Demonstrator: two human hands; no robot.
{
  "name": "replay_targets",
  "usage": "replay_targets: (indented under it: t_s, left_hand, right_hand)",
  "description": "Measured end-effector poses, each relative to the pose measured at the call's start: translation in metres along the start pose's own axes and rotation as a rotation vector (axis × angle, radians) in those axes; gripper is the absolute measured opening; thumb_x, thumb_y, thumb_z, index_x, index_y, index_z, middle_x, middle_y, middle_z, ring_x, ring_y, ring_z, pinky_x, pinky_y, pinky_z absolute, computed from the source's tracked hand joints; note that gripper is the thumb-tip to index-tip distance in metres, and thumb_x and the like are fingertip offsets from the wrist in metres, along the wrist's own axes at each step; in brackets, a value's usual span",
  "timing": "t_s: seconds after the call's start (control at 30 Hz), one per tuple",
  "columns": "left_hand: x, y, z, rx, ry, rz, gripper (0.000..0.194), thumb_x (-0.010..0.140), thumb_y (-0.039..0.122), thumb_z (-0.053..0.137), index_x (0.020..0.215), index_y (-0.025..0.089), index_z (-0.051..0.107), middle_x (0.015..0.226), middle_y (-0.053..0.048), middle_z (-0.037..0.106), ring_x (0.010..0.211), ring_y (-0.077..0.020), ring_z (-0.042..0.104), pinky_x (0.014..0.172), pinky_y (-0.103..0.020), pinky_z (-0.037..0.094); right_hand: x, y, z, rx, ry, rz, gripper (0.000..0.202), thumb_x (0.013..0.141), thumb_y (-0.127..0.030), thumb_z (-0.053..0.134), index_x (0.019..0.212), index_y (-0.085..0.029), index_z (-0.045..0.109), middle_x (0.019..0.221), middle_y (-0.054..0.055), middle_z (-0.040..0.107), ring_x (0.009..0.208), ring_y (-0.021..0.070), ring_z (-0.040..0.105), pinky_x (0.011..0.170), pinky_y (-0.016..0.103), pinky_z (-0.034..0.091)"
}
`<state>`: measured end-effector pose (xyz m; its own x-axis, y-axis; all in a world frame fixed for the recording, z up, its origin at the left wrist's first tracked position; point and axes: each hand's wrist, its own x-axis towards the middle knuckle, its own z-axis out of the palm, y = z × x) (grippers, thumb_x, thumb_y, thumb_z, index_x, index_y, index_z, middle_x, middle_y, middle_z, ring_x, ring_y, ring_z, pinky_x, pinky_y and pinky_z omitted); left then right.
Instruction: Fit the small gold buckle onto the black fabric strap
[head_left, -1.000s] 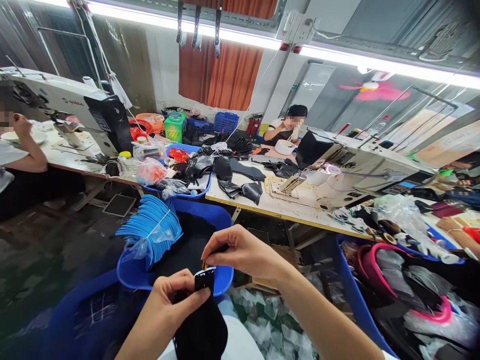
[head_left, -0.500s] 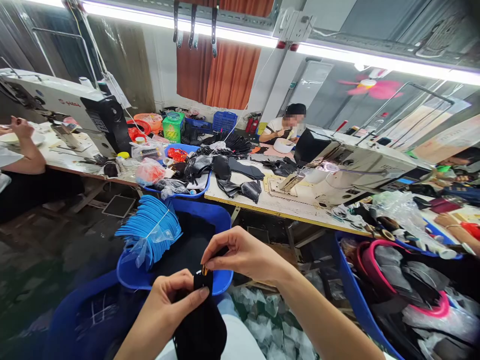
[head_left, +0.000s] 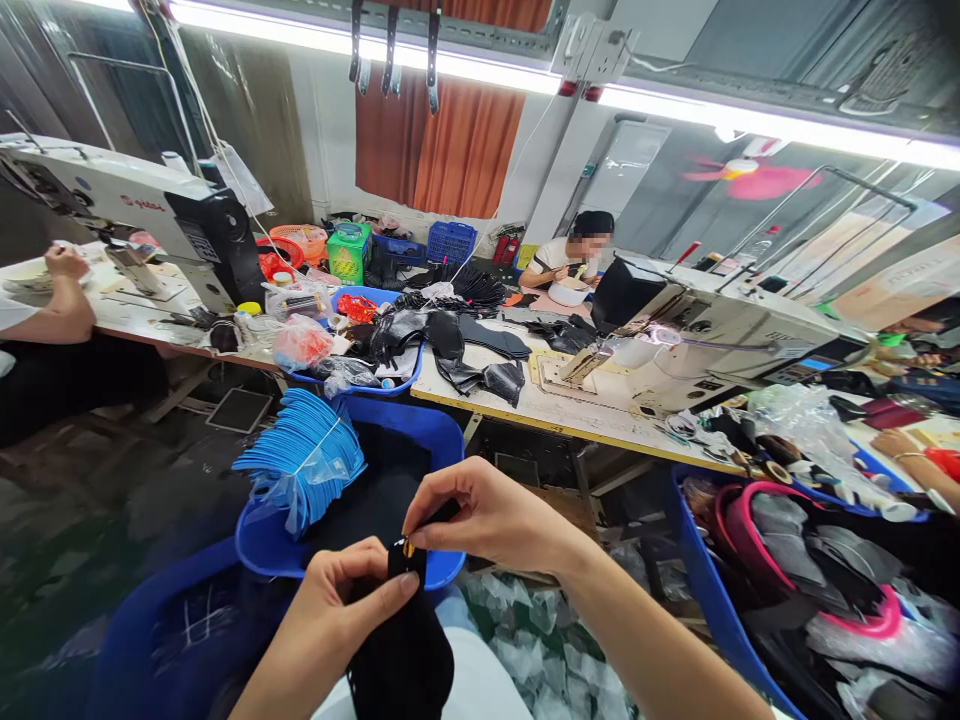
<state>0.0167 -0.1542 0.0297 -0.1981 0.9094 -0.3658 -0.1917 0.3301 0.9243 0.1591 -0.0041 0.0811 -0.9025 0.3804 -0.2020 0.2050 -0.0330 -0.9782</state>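
Black piece (head_left: 403,655) | left hand (head_left: 349,598) pinching its top | right hand (head_left: 469,510) pinching gold-coloured bit (head_left: 408,547)

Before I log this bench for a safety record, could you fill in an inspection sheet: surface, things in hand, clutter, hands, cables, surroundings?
Surface: worktable bears a sewing machine and dark cut pieces.
Things in hand: black piece, with a small gold-coloured item at its top end.
Clutter: bundled blue strips in a blue tub; pale scraps on the floor.
Hands: left hand grips the black piece; right hand pinches the gold-coloured item.
Cables: white cord near the overhead socket.
Surroundings: co-worker beyond the table; pink fan behind.
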Motion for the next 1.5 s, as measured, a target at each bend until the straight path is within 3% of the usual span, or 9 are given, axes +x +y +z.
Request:
replay_targets:
  t_s: [0.47,0.63,0.73,0.9,1.03,1.13,1.2,1.33,1.5]
  left_hand:
    - [0.001,-0.001,-0.002,0.030,-0.003,0.018,0.033,0.075,0.052,0.080,0.069,0.020,0.081,0.074,0.000,0.054,0.074,-0.0173,0.045,0.069,-0.031,0.030]
    - [0.001,-0.001,-0.003,0.027,0.010,0.021,0.033,0.074,0.052,0.081,0.066,0.020,0.080,0.071,0.001,0.051,0.071,-0.0157,0.044,0.068,-0.031,0.029]
    - [0.001,-0.004,-0.005,0.034,0.018,0.026,0.035,0.074,0.053,0.080,0.067,0.019,0.080,0.073,0.001,0.051,0.072,-0.0162,0.044,0.068,-0.031,0.029]
    - [0.003,-0.007,-0.007,0.059,0.044,0.052,0.037,0.075,0.053,0.080,0.063,0.019,0.078,0.069,0.002,0.047,0.067,-0.0147,0.039,0.065,-0.031,0.027]
    - [0.003,-0.003,-0.006,0.033,0.037,0.071,0.037,0.074,0.055,0.082,0.064,0.019,0.080,0.069,0.000,0.055,0.072,-0.0175,0.048,0.070,-0.031,0.033]
    - [0.002,0.001,-0.005,0.000,0.018,0.078,0.034,0.071,0.055,0.085,0.067,0.020,0.083,0.070,-0.001,0.059,0.072,-0.0182,0.051,0.070,-0.031,0.035]
    - [0.001,0.002,-0.004,-0.009,0.013,0.081,0.034,0.071,0.054,0.085,0.069,0.021,0.083,0.069,0.000,0.057,0.070,-0.0167,0.049,0.069,-0.030,0.033]
    - [0.001,0.000,-0.002,-0.015,0.002,0.071,0.032,0.072,0.051,0.085,0.066,0.020,0.081,0.070,0.001,0.054,0.070,-0.0155,0.045,0.067,-0.029,0.030]
    - [0.000,-0.002,-0.001,-0.007,-0.007,0.065,0.026,0.071,0.046,0.087,0.070,0.020,0.082,0.071,0.000,0.055,0.072,-0.0164,0.045,0.067,-0.030,0.030]
  right_hand:
    - [-0.001,0.000,-0.004,0.025,-0.091,-0.009,0.033,0.075,-0.036,0.085,0.098,-0.015,0.073,0.087,0.003,0.074,0.078,0.0141,0.067,0.067,0.021,0.048]
    - [-0.002,-0.001,-0.004,0.002,-0.062,-0.026,0.029,0.074,-0.032,0.086,0.094,-0.016,0.073,0.089,0.003,0.075,0.083,0.0142,0.068,0.071,0.022,0.049]
    - [-0.004,-0.005,-0.001,-0.069,0.017,-0.043,0.023,0.075,-0.031,0.086,0.088,-0.017,0.073,0.086,0.001,0.073,0.079,0.0123,0.064,0.069,0.021,0.047]
    - [-0.019,-0.010,0.011,-0.259,0.133,-0.122,0.008,0.080,-0.014,0.079,0.083,-0.019,0.074,0.081,-0.002,0.067,0.072,0.0094,0.058,0.065,0.020,0.042]
    - [-0.034,-0.006,0.019,-0.537,0.071,-0.311,0.008,0.090,-0.028,0.075,0.095,-0.023,0.077,0.086,0.002,0.071,0.080,0.0132,0.059,0.071,0.025,0.041]
    - [-0.037,-0.002,0.018,-0.390,-0.017,-0.271,0.028,0.084,-0.047,0.080,0.094,-0.022,0.078,0.082,0.002,0.074,0.077,0.0145,0.060,0.073,0.028,0.041]
    - [-0.033,0.001,0.016,-0.198,0.045,-0.162,0.037,0.080,-0.056,0.080,0.086,-0.019,0.077,0.075,0.001,0.071,0.069,0.0124,0.057,0.067,0.026,0.042]
    - [-0.020,0.007,0.010,-0.081,0.199,-0.025,0.043,0.080,-0.058,0.079,0.089,-0.016,0.076,0.078,0.000,0.067,0.067,0.0098,0.052,0.061,0.022,0.040]
    - [-0.008,0.011,0.009,-0.038,0.087,0.007,0.047,0.078,-0.058,0.080,0.087,-0.013,0.079,0.068,0.000,0.065,0.059,0.0070,0.047,0.053,0.019,0.035]
